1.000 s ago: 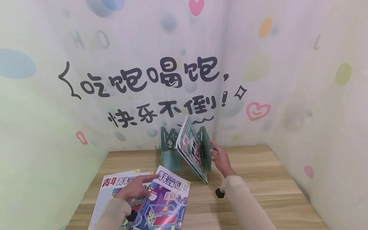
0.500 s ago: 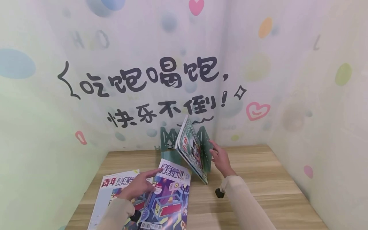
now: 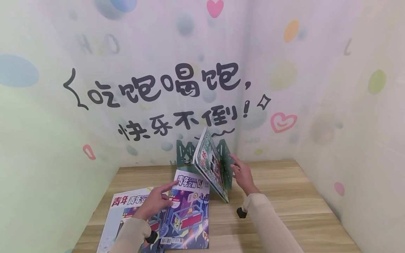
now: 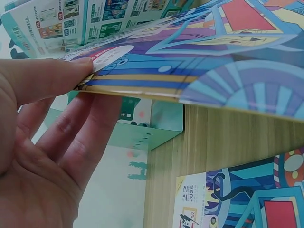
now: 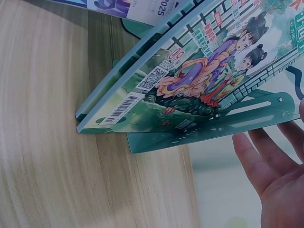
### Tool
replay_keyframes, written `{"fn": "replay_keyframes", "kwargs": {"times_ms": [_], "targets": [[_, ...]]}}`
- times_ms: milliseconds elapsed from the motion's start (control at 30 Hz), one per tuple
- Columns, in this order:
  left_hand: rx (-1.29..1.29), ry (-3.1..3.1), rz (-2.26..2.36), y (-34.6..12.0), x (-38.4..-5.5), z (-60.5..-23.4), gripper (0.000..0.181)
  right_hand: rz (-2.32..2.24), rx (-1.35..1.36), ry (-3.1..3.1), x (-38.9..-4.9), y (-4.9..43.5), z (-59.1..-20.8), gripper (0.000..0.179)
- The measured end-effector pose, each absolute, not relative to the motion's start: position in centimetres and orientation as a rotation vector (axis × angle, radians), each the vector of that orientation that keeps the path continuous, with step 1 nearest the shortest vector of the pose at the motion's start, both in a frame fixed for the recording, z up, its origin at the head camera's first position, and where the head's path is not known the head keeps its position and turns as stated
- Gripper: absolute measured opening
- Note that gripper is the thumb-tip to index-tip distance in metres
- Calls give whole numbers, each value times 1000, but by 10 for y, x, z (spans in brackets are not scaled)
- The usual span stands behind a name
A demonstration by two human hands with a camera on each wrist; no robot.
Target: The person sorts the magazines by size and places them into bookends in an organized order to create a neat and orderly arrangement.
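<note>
In the head view my left hand pinches the left edge of a purple illustrated magazine, thumb on the cover and fingers underneath. The left wrist view shows this magazine raised and slightly bowed, above another purple magazine. Its top end reaches the green metal book stand at the back of the table. Green-covered magazines lean tilted in the stand, against its right side. My right hand touches the outside of the stand's right panel with extended fingertips.
At the front left lie a pale magazine with a red title and a purple one overlapping it. The wooden table ends at printed fabric walls at the back and sides.
My left hand has moved the purple magazine away from me, toward the stand, and its cover now lies straighter. My right hand, the stand and the leaning magazines stay in place.
</note>
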State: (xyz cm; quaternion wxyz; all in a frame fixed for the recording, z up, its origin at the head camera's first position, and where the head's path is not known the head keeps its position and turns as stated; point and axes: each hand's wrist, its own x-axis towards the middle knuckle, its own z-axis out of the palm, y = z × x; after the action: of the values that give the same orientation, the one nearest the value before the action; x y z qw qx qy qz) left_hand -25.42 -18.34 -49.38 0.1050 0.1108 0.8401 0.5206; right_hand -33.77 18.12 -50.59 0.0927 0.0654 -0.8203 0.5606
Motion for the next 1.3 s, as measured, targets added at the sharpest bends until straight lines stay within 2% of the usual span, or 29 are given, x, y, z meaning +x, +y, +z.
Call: {"fn": "replay_keyframes", "kwargs": {"times_ms": [533,867,1300], "targets": [[312,2700,1422,-177,-253,-483,74,1652,175,-2451,-337,181,-504,45],[234,2707,1576,-172,-254,-477,74,1645,172,-2461,-336,181,-504,45],[299,2773,1751,-164,-259,-480,74,1640,171,-2458,-335,180,-504,44]]}}
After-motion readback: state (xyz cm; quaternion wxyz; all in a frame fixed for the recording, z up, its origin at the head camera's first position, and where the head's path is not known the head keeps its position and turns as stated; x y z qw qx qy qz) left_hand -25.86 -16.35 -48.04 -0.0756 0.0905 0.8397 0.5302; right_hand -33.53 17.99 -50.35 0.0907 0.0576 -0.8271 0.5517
